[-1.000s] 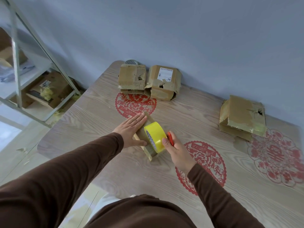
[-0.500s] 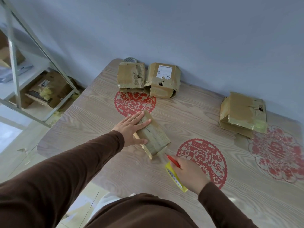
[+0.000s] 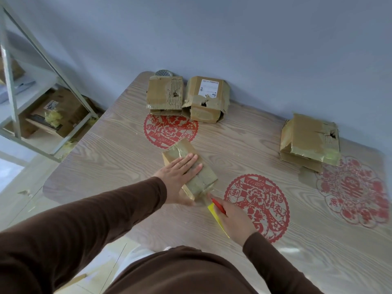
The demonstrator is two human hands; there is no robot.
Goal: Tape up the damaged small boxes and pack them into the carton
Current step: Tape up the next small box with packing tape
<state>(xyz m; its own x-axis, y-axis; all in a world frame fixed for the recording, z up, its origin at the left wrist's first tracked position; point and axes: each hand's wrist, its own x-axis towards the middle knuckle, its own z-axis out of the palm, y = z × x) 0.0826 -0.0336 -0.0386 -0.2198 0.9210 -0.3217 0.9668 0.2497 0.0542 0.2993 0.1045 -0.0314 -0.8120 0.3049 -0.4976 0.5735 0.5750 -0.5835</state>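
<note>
A small taped cardboard box (image 3: 203,179) lies on the wooden table (image 3: 118,166) near its middle. My left hand (image 3: 180,172) presses flat on the box's top, fingers straight. Just in front of the box's near end, my right hand (image 3: 233,217) grips a yellow tape roll (image 3: 216,217) with a red cutter, seen edge-on. A clear strip of tape runs from the roll to the box's near end. Two torn small boxes (image 3: 165,95) (image 3: 209,98) stand at the far edge, and a third torn box (image 3: 309,141) sits at the right.
Red paper-cut decorations (image 3: 169,130) (image 3: 258,206) lie under the table's clear cover. A metal shelf (image 3: 12,96) with cartons stands at the left beside the table. A wall runs close behind the far table edge. A round patterned object (image 3: 163,72) peeks out behind the far-left box.
My right hand drew the tape roll off the box's top toward me, then edged back toward the box's near end. My left hand slid further onto the box top.
</note>
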